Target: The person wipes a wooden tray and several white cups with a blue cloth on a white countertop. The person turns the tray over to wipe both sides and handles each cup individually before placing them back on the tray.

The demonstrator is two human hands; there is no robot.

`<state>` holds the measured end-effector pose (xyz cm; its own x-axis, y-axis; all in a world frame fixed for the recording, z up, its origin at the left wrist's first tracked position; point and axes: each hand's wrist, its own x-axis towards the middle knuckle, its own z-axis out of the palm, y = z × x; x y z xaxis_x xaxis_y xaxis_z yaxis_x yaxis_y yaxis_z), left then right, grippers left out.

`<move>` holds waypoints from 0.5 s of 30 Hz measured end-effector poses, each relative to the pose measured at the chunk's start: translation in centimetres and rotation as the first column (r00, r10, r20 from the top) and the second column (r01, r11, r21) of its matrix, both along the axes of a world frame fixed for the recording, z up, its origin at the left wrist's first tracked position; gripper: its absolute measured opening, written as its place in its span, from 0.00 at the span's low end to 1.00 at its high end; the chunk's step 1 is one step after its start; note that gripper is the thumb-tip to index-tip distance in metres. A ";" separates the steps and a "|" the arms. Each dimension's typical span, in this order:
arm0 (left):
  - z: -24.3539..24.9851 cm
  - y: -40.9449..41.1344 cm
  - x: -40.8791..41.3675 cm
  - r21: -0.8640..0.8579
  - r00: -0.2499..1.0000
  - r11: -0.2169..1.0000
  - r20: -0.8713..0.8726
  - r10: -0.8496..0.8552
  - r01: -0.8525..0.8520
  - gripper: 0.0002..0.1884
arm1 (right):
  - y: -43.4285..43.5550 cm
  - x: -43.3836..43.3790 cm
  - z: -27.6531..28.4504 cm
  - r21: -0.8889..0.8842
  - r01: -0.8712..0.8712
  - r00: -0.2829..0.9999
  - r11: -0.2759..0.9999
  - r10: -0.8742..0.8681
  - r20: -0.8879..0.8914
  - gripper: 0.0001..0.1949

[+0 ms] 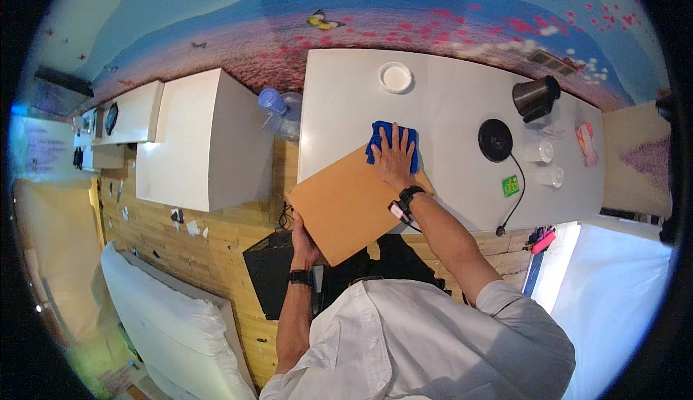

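Note:
A tan rectangular board (346, 205) slants across the front edge of the white table (346, 97), its near corner jutting out past the edge. My left hand (304, 243) grips the board's near left edge, thumb up along the side and the fingers hidden underneath. Under my right hand (393, 162) lies a folded blue cloth (373, 151), which covers the board's far edge and reaches onto the tabletop. That hand rests flat on the cloth with its fingers spread.
A white bowl (396, 77), a black electric base (495, 140) with cord, a black kettle (535, 97), white cups (541, 151) and a green packet (510, 186) stand on the table. Left are a water bottle (282, 113) and white cabinet (178, 140). A black bin (270, 270) stands below.

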<state>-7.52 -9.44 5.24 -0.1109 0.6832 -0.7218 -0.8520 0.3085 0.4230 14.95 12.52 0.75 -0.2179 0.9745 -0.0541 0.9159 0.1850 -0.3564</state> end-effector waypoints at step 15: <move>1.9 0.6 -0.2 0.116 0.973 0.986 0.211 0.091 -0.118 0.40 | -9.9 -13.8 7.8 0.088 -0.621 0.762 0.779 0.626 -0.167 0.31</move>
